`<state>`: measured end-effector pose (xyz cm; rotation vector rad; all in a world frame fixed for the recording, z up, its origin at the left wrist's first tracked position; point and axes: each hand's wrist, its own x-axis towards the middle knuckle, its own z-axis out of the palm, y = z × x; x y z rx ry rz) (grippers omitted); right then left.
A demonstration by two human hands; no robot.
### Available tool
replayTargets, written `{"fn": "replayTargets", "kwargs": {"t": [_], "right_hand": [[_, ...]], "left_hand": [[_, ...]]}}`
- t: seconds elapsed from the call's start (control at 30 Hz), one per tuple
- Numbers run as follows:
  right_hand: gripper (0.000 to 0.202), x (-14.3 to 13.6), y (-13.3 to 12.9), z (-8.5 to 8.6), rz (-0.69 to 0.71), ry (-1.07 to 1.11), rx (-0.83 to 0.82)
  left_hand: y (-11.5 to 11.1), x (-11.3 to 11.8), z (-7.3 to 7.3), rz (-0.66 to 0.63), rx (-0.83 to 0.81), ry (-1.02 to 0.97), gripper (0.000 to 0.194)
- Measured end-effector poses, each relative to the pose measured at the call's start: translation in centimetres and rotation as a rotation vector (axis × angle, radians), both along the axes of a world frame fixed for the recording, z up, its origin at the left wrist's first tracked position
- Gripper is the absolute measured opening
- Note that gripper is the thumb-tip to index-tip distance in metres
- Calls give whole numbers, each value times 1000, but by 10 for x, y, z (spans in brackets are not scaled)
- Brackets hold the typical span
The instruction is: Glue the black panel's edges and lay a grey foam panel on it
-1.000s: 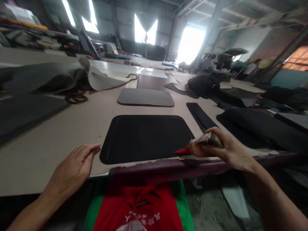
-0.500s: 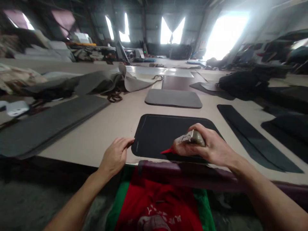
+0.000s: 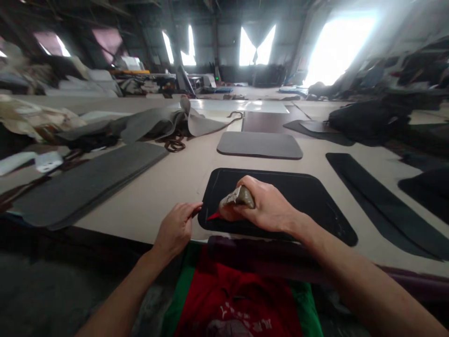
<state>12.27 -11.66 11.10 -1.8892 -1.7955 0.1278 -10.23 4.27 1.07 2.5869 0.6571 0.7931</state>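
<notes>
Since half a second ago, the right hand has slid left along the black mat, closed around a red-tipped tool. Left hand pinches the mat's near-left corner. Beige worktable holds a grey mat; bright windows behind.

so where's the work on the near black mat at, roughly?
Done: cannot tell; no finished mark or cut is clear on the black mat. In hand: the right hand grips a wrapped tool with its red tip at the mat's near left edge, and the left hand pinches that corner. Left: the grey mat behind and the black strip lie untouched.
</notes>
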Motion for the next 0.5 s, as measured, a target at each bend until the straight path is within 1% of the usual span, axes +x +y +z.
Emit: {"fn": "replayTargets", "kwargs": {"t": [0.07,0.13,0.2,0.27,0.4,0.47,0.5], "right_hand": [[25,4,-4,8,-11,-30,-13],[24,14,-13,16,-36,-50,-43],[24,27,-27,23,-71,-38,-82],[25,43,-43,26,-121,-4,-107],[26,74,-79,20,-262,100,-124],[27,84,-94,13,-312,238,-89],[27,87,-101,8,-328,339,-44]], "left_hand": [[-1,1,1,1,36,2,38],[-2,3,2,2,61,0,38],[-2,6,1,8,70,8,38],[0,5,0,11,75,13,38],[2,-7,-3,21,95,15,38],[3,-8,-5,25,141,-13,35],[5,-2,-5,47,183,-36,34]]}}
